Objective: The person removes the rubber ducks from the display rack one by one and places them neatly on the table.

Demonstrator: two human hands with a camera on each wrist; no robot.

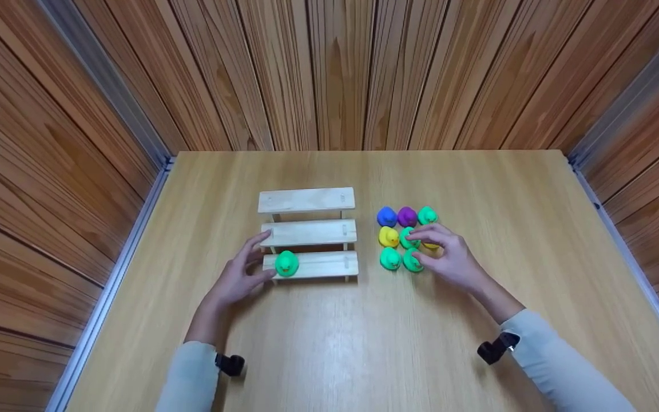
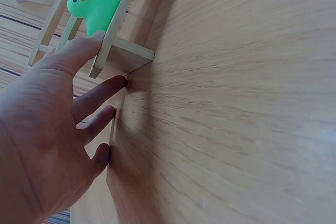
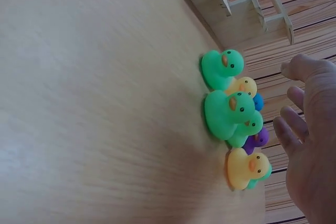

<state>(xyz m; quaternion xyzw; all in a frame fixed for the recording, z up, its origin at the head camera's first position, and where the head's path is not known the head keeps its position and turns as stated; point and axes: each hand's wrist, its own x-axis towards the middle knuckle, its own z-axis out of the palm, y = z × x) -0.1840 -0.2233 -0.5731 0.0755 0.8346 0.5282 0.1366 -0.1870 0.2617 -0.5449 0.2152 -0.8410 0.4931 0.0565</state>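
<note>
A green rubber duck (image 1: 287, 263) sits at the left end of the lowest shelf of a three-tier wooden rack (image 1: 324, 233). Beside that end is my left hand (image 1: 239, 279), fingers spread. In the left wrist view its thumb (image 2: 81, 52) touches the lowest shelf right by the duck, and the other fingers reach along the rack's side. My right hand (image 1: 454, 258) hovers over a group of rubber ducks, thumb and fingers apart, holding nothing. Nearest its fingertips are two green ducks, one in the front row (image 1: 412, 261) and one in the middle row (image 1: 408, 238).
Also in the group are a blue duck (image 1: 386, 217), a purple duck (image 1: 407, 216), a yellow duck (image 1: 388, 237) and further green ones. Another yellow duck (image 3: 247, 169) is partly hidden under the right hand in the head view. Wood-plank walls (image 1: 341, 74) enclose the table.
</note>
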